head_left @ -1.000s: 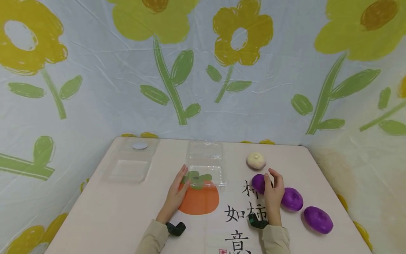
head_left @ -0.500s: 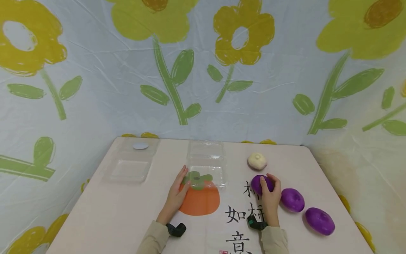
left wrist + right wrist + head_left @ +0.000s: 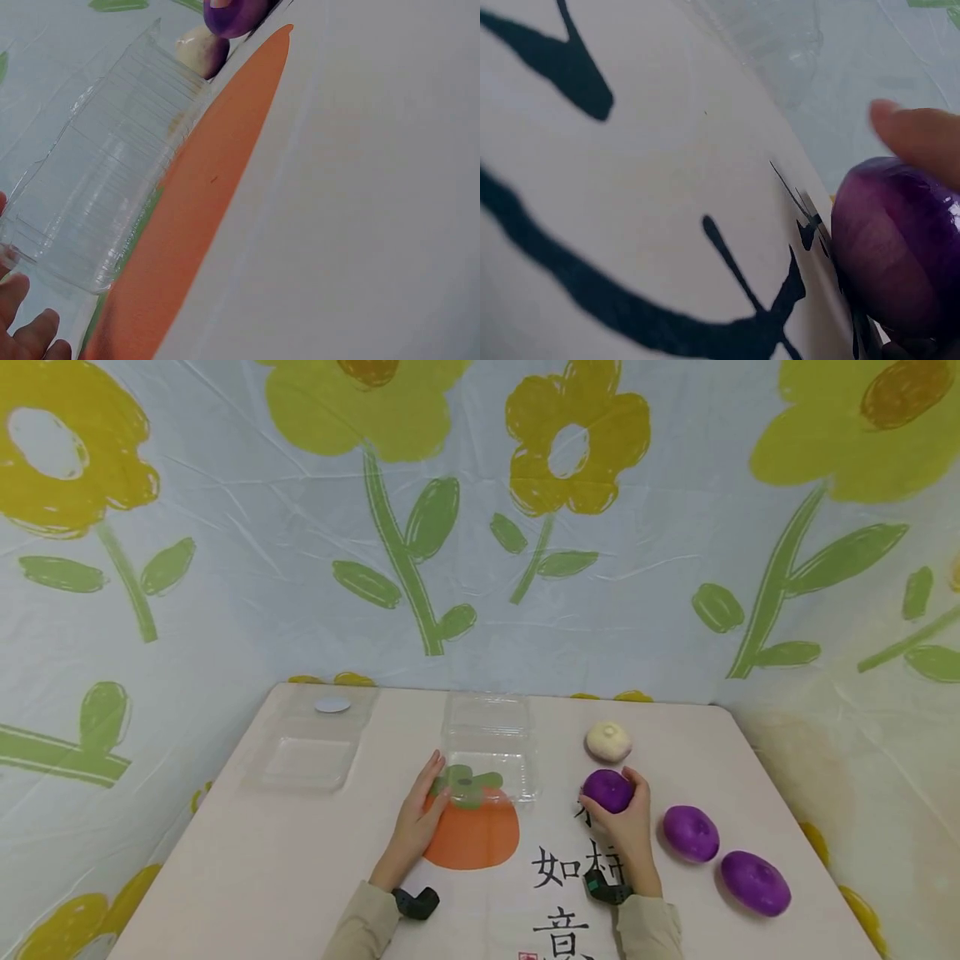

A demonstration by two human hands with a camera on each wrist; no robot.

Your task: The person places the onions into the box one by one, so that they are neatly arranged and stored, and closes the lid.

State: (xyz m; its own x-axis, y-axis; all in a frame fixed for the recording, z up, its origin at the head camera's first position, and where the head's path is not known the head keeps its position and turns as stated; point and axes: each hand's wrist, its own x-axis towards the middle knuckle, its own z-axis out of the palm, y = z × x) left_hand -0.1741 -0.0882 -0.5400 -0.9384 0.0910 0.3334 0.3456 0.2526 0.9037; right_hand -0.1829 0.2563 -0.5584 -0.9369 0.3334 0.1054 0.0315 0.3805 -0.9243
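My right hand (image 3: 636,831) grips a purple onion (image 3: 606,790) between thumb and fingers, over the printed characters at the table's right. In the right wrist view, that onion (image 3: 889,247) fills the right edge, with the thumb (image 3: 922,139) across its top. With fingers extended, my left hand (image 3: 414,820) rests beside the near left corner of a clear plastic clamshell box (image 3: 528,768), which stands open. Its fingertips (image 3: 37,330) lie close to the box in the left wrist view; whether they press on it I cannot tell.
Two more purple onions, a nearer one (image 3: 756,883) and a farther one (image 3: 691,833), lie to the right. A cream-coloured bulb (image 3: 608,742) sits behind the held onion. Another clear clamshell box (image 3: 303,762) stands open at the left. Flowered cloth (image 3: 480,610) surrounds the table.
My right hand closed round the nearest purple onion and shifted it slightly left, turning it in the fingers. The left hand stayed by the clear box.
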